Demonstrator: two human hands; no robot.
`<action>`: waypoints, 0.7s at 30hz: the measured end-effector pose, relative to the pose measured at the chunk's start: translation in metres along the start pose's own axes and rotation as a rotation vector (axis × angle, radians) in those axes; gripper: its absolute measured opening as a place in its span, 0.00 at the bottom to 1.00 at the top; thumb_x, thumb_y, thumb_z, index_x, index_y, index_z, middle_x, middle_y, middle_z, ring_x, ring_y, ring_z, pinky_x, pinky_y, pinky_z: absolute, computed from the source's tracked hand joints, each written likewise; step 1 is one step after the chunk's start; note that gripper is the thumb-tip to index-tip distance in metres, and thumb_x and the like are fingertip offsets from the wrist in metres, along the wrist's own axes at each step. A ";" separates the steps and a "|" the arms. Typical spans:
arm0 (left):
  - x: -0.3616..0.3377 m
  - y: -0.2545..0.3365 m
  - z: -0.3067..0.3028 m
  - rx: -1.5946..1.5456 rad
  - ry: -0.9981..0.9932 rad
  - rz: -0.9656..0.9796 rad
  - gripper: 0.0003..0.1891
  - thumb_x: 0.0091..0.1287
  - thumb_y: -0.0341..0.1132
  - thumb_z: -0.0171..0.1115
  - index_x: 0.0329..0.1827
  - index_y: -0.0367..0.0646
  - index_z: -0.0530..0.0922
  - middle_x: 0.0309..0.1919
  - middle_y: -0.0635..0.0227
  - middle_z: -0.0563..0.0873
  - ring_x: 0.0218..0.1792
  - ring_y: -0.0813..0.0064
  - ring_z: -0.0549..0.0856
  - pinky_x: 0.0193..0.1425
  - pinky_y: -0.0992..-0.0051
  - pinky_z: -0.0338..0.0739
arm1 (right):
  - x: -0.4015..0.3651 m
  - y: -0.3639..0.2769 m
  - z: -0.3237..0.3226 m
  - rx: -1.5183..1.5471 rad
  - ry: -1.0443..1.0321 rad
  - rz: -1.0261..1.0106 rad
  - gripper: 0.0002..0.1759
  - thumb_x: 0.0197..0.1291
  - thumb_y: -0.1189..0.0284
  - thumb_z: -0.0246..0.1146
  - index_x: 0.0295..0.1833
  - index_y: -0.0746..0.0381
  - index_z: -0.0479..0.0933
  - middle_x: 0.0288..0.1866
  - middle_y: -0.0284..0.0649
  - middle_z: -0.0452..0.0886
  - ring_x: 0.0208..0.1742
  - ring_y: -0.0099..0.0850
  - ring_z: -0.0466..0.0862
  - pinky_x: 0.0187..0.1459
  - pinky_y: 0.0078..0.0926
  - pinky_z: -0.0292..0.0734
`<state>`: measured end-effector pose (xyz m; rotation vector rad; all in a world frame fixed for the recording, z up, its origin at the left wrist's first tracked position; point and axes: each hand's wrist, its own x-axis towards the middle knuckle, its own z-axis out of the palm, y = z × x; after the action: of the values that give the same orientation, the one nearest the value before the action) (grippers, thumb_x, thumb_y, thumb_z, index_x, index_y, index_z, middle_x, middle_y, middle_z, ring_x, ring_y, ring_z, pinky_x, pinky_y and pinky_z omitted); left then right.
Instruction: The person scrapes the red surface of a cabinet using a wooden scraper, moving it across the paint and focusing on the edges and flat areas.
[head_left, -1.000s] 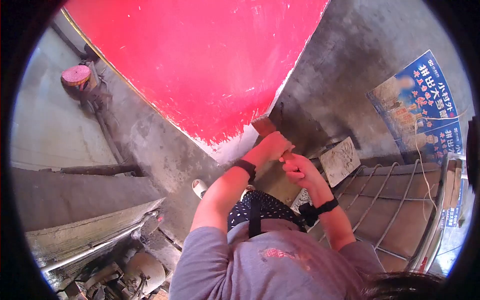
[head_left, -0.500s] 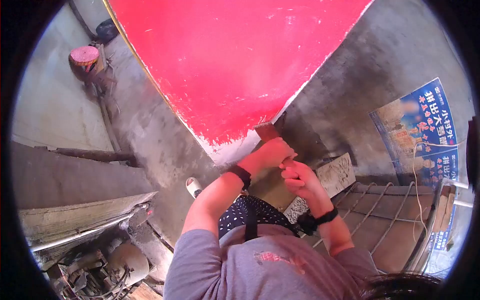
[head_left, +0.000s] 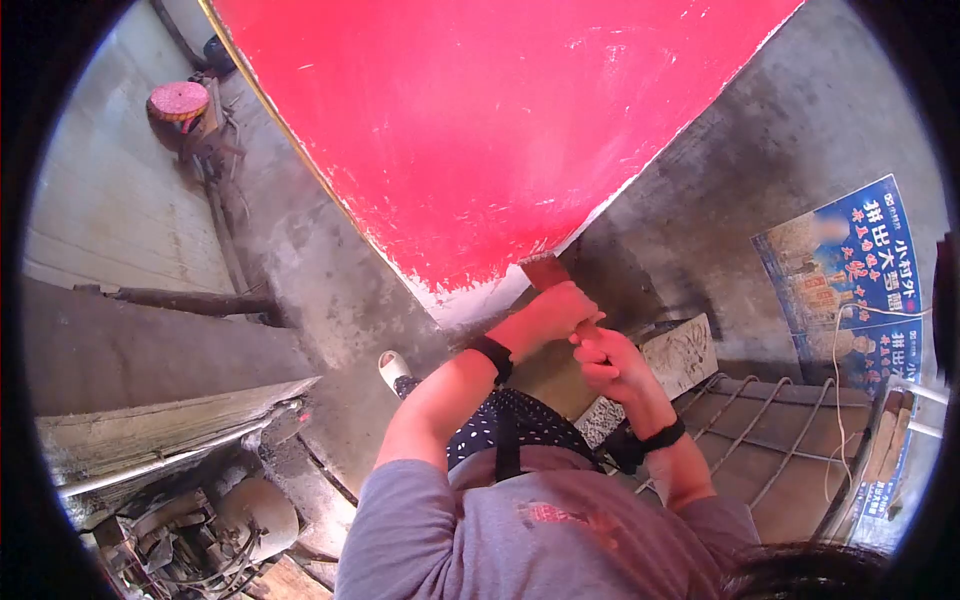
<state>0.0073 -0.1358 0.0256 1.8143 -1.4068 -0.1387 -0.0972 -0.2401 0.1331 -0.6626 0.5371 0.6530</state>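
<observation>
A large red-painted panel (head_left: 480,130) fills the upper middle, its near corner a bare white strip (head_left: 475,303). At the right side of that corner is a flat reddish-brown brush or scraper (head_left: 545,271). My left hand (head_left: 563,312) is closed around the tool just below its wide end. My right hand (head_left: 610,362) is closed at the handle's lower end, close beside the left one. Both wrists wear black bands. Most of the handle is hidden by my fingers.
A metal rod rack (head_left: 765,430) and a pale slab (head_left: 680,355) lie at the lower right. Blue posters (head_left: 850,270) are farther right. A pink round stool (head_left: 180,101) stands at the upper left, and clutter (head_left: 200,540) fills the lower left.
The tool and both hands have shifted slightly right and down in the view. The background has shifted too. Both hands keep their hold.
</observation>
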 end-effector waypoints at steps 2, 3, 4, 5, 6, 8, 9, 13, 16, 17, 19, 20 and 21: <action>0.001 -0.012 0.005 -0.015 -0.005 0.014 0.03 0.50 0.34 0.59 0.24 0.46 0.77 0.22 0.64 0.79 0.29 0.65 0.77 0.38 0.68 0.67 | 0.026 0.001 -0.030 0.055 -0.023 0.008 0.05 0.60 0.75 0.46 0.40 0.63 0.66 0.15 0.23 0.58 0.09 0.11 0.57 0.09 0.09 0.46; 0.000 -0.022 0.012 -0.082 -0.139 -0.159 0.04 0.49 0.34 0.60 0.27 0.46 0.79 0.23 0.64 0.80 0.31 0.64 0.78 0.39 0.69 0.68 | 0.037 0.003 -0.045 0.114 -0.047 0.018 0.06 0.60 0.75 0.45 0.41 0.64 0.66 0.15 0.23 0.58 0.08 0.11 0.56 0.09 0.09 0.46; 0.000 -0.026 0.017 -0.150 -0.275 -0.331 0.07 0.48 0.34 0.60 0.30 0.46 0.80 0.25 0.63 0.81 0.33 0.63 0.79 0.40 0.69 0.69 | 0.041 0.006 -0.051 0.118 -0.041 0.013 0.06 0.60 0.75 0.45 0.41 0.64 0.66 0.15 0.23 0.58 0.08 0.11 0.56 0.09 0.09 0.46; -0.001 -0.029 0.022 -0.149 -0.275 -0.326 0.07 0.48 0.34 0.60 0.30 0.46 0.80 0.25 0.63 0.81 0.33 0.63 0.79 0.40 0.69 0.69 | 0.047 0.008 -0.054 0.111 -0.044 0.018 0.06 0.60 0.75 0.46 0.41 0.64 0.66 0.15 0.23 0.58 0.08 0.11 0.56 0.09 0.09 0.46; -0.002 -0.028 0.019 -0.113 -0.248 -0.246 0.08 0.48 0.34 0.60 0.32 0.47 0.81 0.25 0.63 0.81 0.32 0.63 0.79 0.39 0.69 0.70 | 0.049 0.006 -0.049 0.101 -0.050 0.023 0.06 0.59 0.75 0.47 0.41 0.64 0.65 0.15 0.23 0.58 0.08 0.11 0.56 0.09 0.09 0.46; -0.005 -0.023 0.016 -0.076 -0.229 -0.170 0.10 0.48 0.35 0.59 0.33 0.47 0.81 0.26 0.63 0.82 0.32 0.64 0.80 0.38 0.68 0.71 | 0.032 0.007 -0.041 0.073 -0.076 0.011 0.06 0.58 0.75 0.48 0.41 0.63 0.66 0.15 0.24 0.58 0.09 0.12 0.56 0.10 0.10 0.46; -0.003 -0.009 0.006 -0.030 -0.104 -0.057 0.10 0.48 0.34 0.59 0.34 0.47 0.81 0.26 0.63 0.82 0.31 0.63 0.80 0.36 0.68 0.72 | 0.021 0.006 -0.032 0.043 -0.097 0.004 0.06 0.57 0.75 0.49 0.40 0.62 0.66 0.16 0.24 0.59 0.09 0.12 0.56 0.10 0.10 0.46; -0.003 -0.004 -0.002 0.028 0.054 0.137 0.09 0.48 0.35 0.59 0.33 0.45 0.81 0.24 0.61 0.81 0.28 0.59 0.80 0.31 0.65 0.73 | 0.014 0.004 -0.020 -0.003 -0.013 -0.006 0.06 0.57 0.74 0.49 0.40 0.62 0.66 0.16 0.24 0.58 0.09 0.12 0.56 0.11 0.11 0.46; -0.013 -0.035 0.022 0.041 -0.220 -0.136 0.07 0.47 0.35 0.60 0.29 0.46 0.81 0.22 0.60 0.80 0.26 0.58 0.79 0.31 0.65 0.72 | 0.053 0.015 -0.057 0.049 -0.097 0.006 0.05 0.57 0.73 0.50 0.39 0.61 0.66 0.16 0.23 0.58 0.09 0.12 0.56 0.11 0.11 0.46; -0.014 -0.042 0.028 0.045 -0.217 -0.133 0.07 0.47 0.35 0.60 0.29 0.46 0.81 0.22 0.60 0.80 0.26 0.58 0.79 0.31 0.65 0.72 | 0.062 0.018 -0.058 0.056 -0.071 0.006 0.06 0.57 0.73 0.50 0.39 0.62 0.66 0.16 0.23 0.58 0.09 0.12 0.56 0.10 0.11 0.46; -0.020 -0.040 0.026 0.003 -0.079 -0.061 0.06 0.48 0.37 0.61 0.25 0.46 0.80 0.20 0.60 0.79 0.23 0.57 0.78 0.29 0.64 0.71 | 0.057 0.023 -0.046 0.079 -0.042 0.004 0.06 0.58 0.73 0.49 0.39 0.63 0.66 0.15 0.22 0.57 0.09 0.11 0.56 0.09 0.10 0.45; -0.022 -0.034 0.023 0.000 -0.088 -0.061 0.06 0.48 0.37 0.61 0.25 0.46 0.80 0.20 0.60 0.79 0.23 0.57 0.78 0.29 0.64 0.71 | 0.043 0.024 -0.034 0.052 -0.052 -0.001 0.05 0.57 0.73 0.50 0.39 0.61 0.66 0.16 0.23 0.58 0.09 0.12 0.56 0.11 0.11 0.46; -0.019 -0.015 0.005 -0.017 -0.031 0.007 0.06 0.49 0.37 0.60 0.23 0.45 0.79 0.19 0.60 0.79 0.23 0.57 0.78 0.29 0.63 0.70 | 0.031 0.022 -0.020 0.018 -0.064 -0.004 0.04 0.57 0.73 0.51 0.38 0.59 0.66 0.16 0.23 0.59 0.10 0.14 0.56 0.12 0.12 0.47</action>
<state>0.0087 -0.1223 0.0054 1.8000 -1.4294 -0.1761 -0.0964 -0.2286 0.0915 -0.6241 0.4813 0.6625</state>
